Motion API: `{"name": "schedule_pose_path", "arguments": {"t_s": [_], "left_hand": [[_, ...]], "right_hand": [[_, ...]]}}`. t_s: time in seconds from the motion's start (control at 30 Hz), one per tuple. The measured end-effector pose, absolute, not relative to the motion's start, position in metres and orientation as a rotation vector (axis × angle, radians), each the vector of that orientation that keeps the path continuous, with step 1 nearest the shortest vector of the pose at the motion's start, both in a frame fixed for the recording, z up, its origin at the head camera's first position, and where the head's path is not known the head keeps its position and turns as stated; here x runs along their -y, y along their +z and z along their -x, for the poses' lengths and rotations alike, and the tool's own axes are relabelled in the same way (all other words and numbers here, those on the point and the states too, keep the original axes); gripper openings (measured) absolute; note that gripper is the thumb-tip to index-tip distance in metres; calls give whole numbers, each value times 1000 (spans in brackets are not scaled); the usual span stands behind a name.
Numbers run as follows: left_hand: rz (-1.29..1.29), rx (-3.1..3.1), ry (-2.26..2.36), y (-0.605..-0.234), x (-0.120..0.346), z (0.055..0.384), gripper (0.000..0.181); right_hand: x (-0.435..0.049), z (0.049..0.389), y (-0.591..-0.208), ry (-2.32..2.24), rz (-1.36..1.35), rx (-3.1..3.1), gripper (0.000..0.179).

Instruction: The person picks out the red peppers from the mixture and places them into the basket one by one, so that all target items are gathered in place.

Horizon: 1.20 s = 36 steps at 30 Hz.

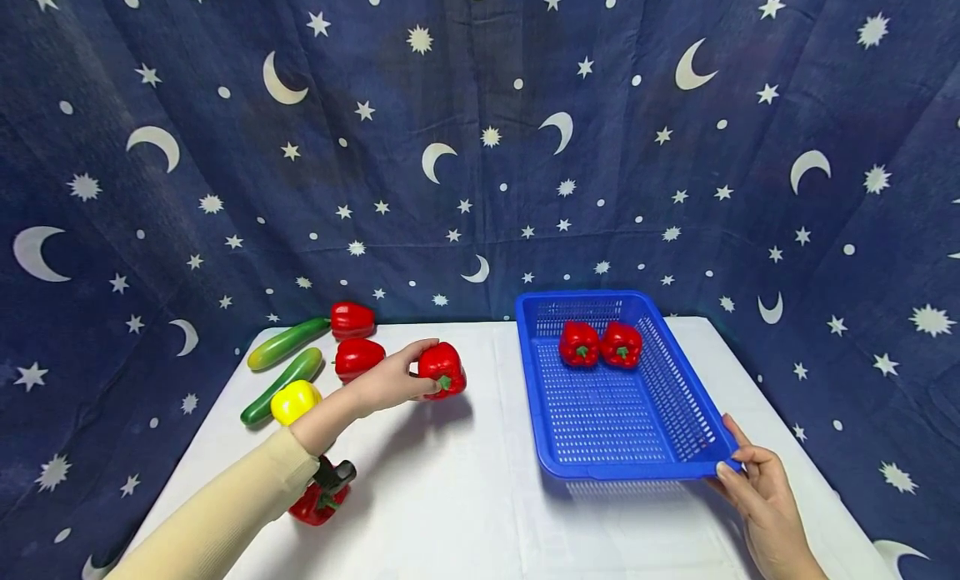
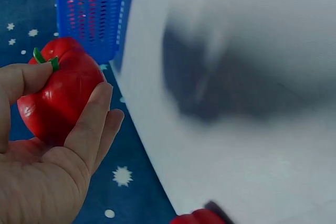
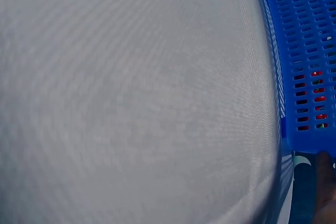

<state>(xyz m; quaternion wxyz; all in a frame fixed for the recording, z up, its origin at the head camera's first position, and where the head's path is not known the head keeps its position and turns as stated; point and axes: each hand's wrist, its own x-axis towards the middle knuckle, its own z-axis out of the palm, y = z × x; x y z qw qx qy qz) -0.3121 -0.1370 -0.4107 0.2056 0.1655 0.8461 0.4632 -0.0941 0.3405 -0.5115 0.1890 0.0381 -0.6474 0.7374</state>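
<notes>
My left hand grips a glossy red bell pepper over the middle left of the table, and the pepper's shadow falls on the cloth below. In the left wrist view, the thumb presses near the green stem of this bell pepper while the fingers curve round its other side. At the right, my right hand pinches the near right corner of a blue perforated plastic basket, thumb on the rim. Two red bell peppers sit side by side toward the basket's far end.
On the left lie two red bell peppers, two green cucumbers and a yellow bell pepper. Another red bell pepper is partly hidden under the left wrist's camera. A starry blue curtain hangs around the white tablecloth.
</notes>
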Motion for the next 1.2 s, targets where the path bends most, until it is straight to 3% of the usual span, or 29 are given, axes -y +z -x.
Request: {"name": "schedule_pose_path", "arguments": {"t_s": [0.43,0.77,1.2], "left_hand": [[-588,-2262,1373,-385,102,309,75],[-684,-2188,1417,-380,69,311,75],[-803,-2134,1384,-364,25,306,77]], "right_hand": [[-339,91,-512,2061,-27,1853,24],[-340,94,-515,2103,-174,1757,28],[-340,94,-512,2080,-153,1799,27]]}}
